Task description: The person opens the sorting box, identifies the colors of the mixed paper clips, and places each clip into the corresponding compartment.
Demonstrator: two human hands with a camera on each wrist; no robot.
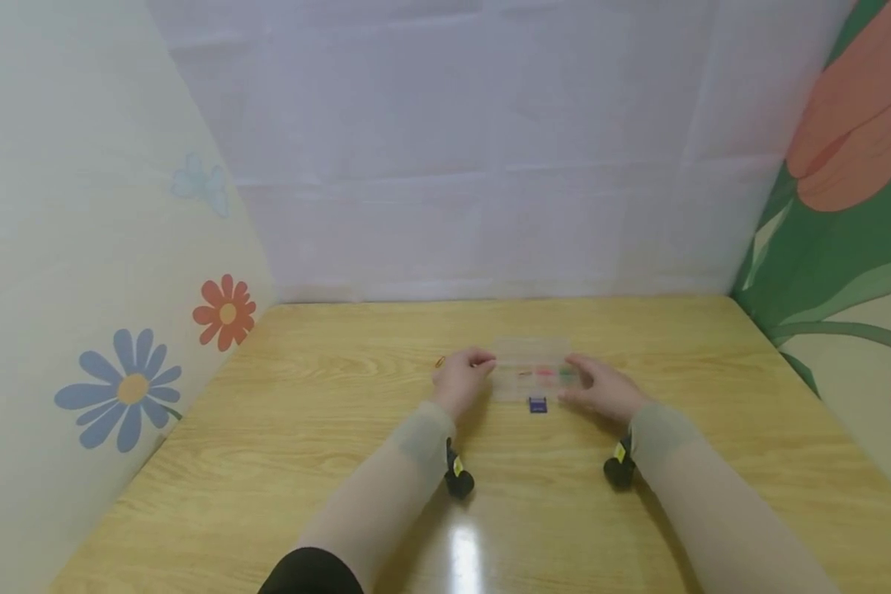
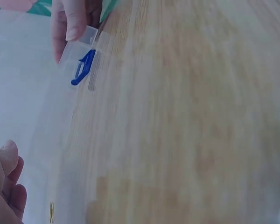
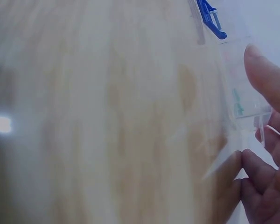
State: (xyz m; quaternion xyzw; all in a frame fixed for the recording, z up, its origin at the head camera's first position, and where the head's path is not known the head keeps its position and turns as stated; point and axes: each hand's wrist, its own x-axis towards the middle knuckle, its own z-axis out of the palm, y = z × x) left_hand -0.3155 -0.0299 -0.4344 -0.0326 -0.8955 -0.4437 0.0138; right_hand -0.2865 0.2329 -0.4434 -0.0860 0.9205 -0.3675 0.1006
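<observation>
A clear plastic compartment box (image 1: 512, 391) lies on the table, a see-through panel, seemingly its lid, spread behind it. Its blue latch (image 1: 538, 405) shows at the front edge. Small pink pieces (image 1: 544, 373), green pieces (image 3: 238, 102) and a gold, paper-clip-like piece (image 2: 52, 213) show through the plastic. My left hand (image 1: 462, 381) is at the box's left end, thumb and fingers pinching its edge. Around the right end, my right hand (image 1: 607, 391) grips with the thumb at the front and fingers farther back. Clear plastic makes the exact contact faint.
A small gold loop (image 1: 440, 361) lies just left of my left hand. The wooden table (image 1: 327, 371) reaches back to a white cloth backdrop (image 1: 475, 165). Flower-printed panels stand at the left and right.
</observation>
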